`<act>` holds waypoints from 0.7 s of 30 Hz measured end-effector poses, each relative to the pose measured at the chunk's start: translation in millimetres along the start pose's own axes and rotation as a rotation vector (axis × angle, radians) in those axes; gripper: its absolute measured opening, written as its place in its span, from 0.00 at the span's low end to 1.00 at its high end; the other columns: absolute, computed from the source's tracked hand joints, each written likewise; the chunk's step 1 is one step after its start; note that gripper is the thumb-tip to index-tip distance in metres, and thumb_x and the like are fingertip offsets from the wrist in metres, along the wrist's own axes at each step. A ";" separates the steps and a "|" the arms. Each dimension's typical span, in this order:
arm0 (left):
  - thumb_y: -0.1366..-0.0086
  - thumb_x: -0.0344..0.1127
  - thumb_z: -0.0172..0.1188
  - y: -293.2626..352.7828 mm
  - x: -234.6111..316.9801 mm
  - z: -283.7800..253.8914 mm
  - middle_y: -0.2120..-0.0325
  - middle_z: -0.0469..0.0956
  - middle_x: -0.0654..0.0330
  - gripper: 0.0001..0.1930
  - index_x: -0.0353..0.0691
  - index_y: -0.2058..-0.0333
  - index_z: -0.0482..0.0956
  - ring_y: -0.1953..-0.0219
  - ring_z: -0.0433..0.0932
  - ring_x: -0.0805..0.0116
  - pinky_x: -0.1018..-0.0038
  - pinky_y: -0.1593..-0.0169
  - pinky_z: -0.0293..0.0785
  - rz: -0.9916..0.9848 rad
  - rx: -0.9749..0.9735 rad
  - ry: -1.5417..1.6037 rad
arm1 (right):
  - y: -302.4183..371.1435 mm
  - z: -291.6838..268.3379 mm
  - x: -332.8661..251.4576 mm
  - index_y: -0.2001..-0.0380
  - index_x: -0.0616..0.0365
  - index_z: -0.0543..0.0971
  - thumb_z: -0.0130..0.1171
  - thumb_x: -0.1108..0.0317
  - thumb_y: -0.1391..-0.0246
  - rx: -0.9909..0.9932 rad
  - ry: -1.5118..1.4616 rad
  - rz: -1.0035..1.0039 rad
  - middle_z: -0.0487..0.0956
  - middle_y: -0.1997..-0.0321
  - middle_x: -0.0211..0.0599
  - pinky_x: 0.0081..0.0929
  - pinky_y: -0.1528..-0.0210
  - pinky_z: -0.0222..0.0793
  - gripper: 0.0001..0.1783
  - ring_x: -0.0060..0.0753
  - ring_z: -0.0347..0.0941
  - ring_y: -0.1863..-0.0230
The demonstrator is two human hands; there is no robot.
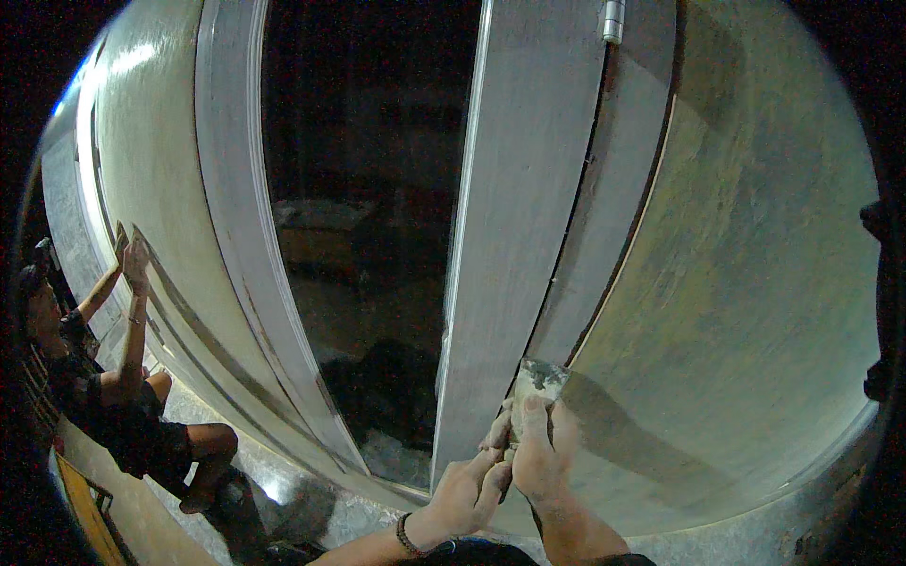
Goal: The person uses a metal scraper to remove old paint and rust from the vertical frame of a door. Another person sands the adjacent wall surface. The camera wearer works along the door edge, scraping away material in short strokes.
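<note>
My right hand (545, 462) grips a putty knife (545, 375), its thumb pressed along the tool. The wide blade points upward and is smeared with whitish and dark grey paste. It sits by the lower part of the grey door frame (618, 189), close to where the frame meets the greenish-grey plastered wall (746, 311). My left hand (464, 495), with a dark beaded bracelet on its wrist, is right beside the right one. Its fingers are bent and touch the right hand; what they hold, if anything, is hidden. Both hands are coated with pale dust.
A grey door (524, 189) with a dark glass pane (368, 189) stands ahead, a metal hinge (613, 21) at its top right. At the far left another person (123, 387) crouches, arms raised to the pale wall (151, 141). A yellow object (85, 505) lies at lower left.
</note>
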State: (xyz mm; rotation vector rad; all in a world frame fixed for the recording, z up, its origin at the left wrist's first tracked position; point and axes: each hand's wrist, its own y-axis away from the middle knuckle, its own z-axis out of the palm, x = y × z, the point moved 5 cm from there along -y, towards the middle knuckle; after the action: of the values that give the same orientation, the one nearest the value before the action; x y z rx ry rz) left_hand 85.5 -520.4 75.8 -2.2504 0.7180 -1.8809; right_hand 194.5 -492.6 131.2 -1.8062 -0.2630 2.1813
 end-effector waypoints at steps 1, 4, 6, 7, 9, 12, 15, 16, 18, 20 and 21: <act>0.24 0.36 0.49 -0.5 -3.2 0.4 0.78 0.78 0.47 0.11 0.35 0.57 0.76 0.75 0.79 0.43 0.58 0.68 0.74 -0.018 -0.007 0.017 | 1.7 0.8 2.7 0.58 0.64 0.72 0.44 0.57 0.26 -0.013 -0.023 -0.012 0.77 0.77 0.40 0.27 0.75 0.69 0.18 0.28 0.72 0.80; 0.23 0.40 0.49 -2.6 -14.3 5.6 0.78 0.79 0.48 0.13 0.35 0.57 0.76 0.75 0.81 0.48 0.60 0.68 0.75 -0.111 -0.003 0.188 | 7.3 -1.2 11.8 0.59 0.65 0.72 0.43 0.60 0.26 0.014 -0.011 0.001 0.78 0.74 0.41 0.29 0.72 0.72 0.17 0.27 0.74 0.78; 0.23 0.40 0.49 -3.8 -13.1 4.5 0.78 0.79 0.48 0.13 0.35 0.57 0.76 0.76 0.80 0.48 0.61 0.68 0.75 -0.026 0.052 0.118 | 7.1 -0.7 17.1 0.59 0.65 0.72 0.44 0.61 0.26 0.006 -0.061 0.035 0.77 0.75 0.40 0.30 0.71 0.73 0.16 0.27 0.74 0.78; 0.23 0.40 0.48 -3.6 -12.8 4.0 0.78 0.79 0.48 0.13 0.36 0.57 0.76 0.76 0.80 0.47 0.61 0.68 0.75 -0.006 0.071 0.078 | 6.7 -0.6 17.4 0.60 0.66 0.72 0.44 0.62 0.26 0.012 -0.094 0.025 0.77 0.76 0.40 0.31 0.71 0.74 0.16 0.27 0.74 0.79; 0.23 0.39 0.48 -2.3 -11.3 3.8 0.78 0.78 0.48 0.13 0.35 0.57 0.76 0.76 0.80 0.47 0.61 0.69 0.75 0.037 0.090 0.053 | 5.8 0.5 16.2 0.60 0.66 0.72 0.45 0.62 0.27 -0.004 -0.073 0.000 0.76 0.78 0.40 0.32 0.70 0.76 0.15 0.28 0.73 0.80; 0.23 0.39 0.48 -0.6 -12.9 3.5 0.79 0.78 0.49 0.13 0.36 0.58 0.76 0.77 0.80 0.47 0.61 0.69 0.75 0.035 0.083 0.042 | 4.2 0.5 15.8 0.62 0.66 0.71 0.46 0.63 0.27 0.019 -0.070 0.020 0.74 0.81 0.39 0.33 0.70 0.77 0.15 0.28 0.72 0.82; 0.23 0.39 0.48 -2.4 -13.4 3.5 0.79 0.77 0.49 0.13 0.36 0.54 0.76 0.77 0.80 0.48 0.60 0.70 0.75 0.113 0.092 -0.024 | 3.3 1.1 14.4 0.64 0.64 0.70 0.42 0.62 0.27 0.021 -0.030 -0.001 0.72 0.82 0.38 0.36 0.70 0.77 0.16 0.29 0.69 0.84; 0.23 0.39 0.48 -3.8 -13.7 3.5 0.80 0.77 0.49 0.14 0.36 0.52 0.76 0.77 0.80 0.48 0.60 0.70 0.75 0.156 0.101 -0.058 | 2.7 2.0 13.3 0.65 0.64 0.70 0.41 0.62 0.26 0.010 -0.007 -0.034 0.71 0.82 0.38 0.38 0.70 0.76 0.16 0.29 0.68 0.84; 0.23 0.39 0.47 -7.2 -17.1 4.4 0.79 0.78 0.49 0.17 0.36 0.43 0.73 0.77 0.80 0.49 0.60 0.70 0.75 0.183 0.099 -0.012 | 1.9 1.2 16.8 0.65 0.65 0.72 0.44 0.63 0.27 0.022 -0.050 0.005 0.74 0.81 0.39 0.34 0.71 0.77 0.16 0.29 0.71 0.83; 0.23 0.40 0.46 -8.5 -19.2 5.9 0.78 0.78 0.48 0.22 0.35 0.36 0.67 0.77 0.81 0.50 0.60 0.70 0.76 0.217 0.080 0.001 | 1.8 -0.5 17.4 0.66 0.66 0.73 0.46 0.63 0.27 0.039 -0.055 -0.024 0.75 0.80 0.39 0.31 0.71 0.77 0.16 0.30 0.73 0.82; 0.23 0.40 0.46 -8.1 -19.6 7.2 0.77 0.79 0.48 0.24 0.35 0.34 0.64 0.77 0.81 0.50 0.61 0.70 0.76 0.229 0.066 -0.009 | 2.4 -1.9 16.6 0.66 0.66 0.73 0.46 0.63 0.27 0.050 -0.038 -0.057 0.76 0.80 0.40 0.31 0.72 0.77 0.17 0.30 0.73 0.82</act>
State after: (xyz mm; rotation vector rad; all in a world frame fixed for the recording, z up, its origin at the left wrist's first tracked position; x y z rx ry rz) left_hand 92.4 -506.3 59.7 -2.0381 0.8575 -1.7593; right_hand 193.3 -489.3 114.7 -1.7110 -0.2626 2.1661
